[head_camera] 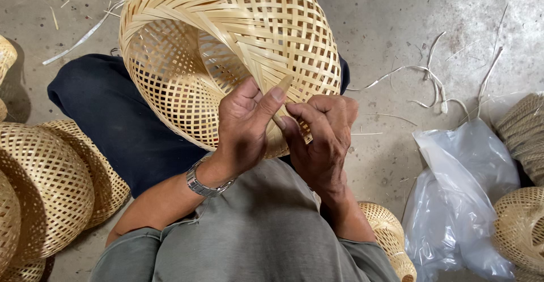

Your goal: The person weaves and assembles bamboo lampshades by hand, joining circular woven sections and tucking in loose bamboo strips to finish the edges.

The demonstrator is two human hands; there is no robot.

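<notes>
A big round basket woven from pale bamboo strips (226,55) rests on the person's lap, over a leg in dark blue trousers (113,123). Its open mouth faces left and a little toward the person. Both hands are at the basket's near rim.

The left hand (243,129) has a silver metal wristwatch (205,184) on the wrist. Its grip is pressed together: thumb and fingers pinch a flat loose bamboo strip end (283,83) that sticks up from the weave. The right hand (323,137) touches the left hand and the basket. Its fingers are curled in, and they seem to pinch the same strip lower down, but the fingers hide that spot.

The person sits on a grey concrete floor (396,15). Thin bamboo scraps (430,78) lie on the floor toward its far right part. A crumpled clear plastic bag (459,197) lies near the right edge. More woven bamboo baskets (45,191) are stacked at the left edge, and others (518,225) sit at the right edge.
</notes>
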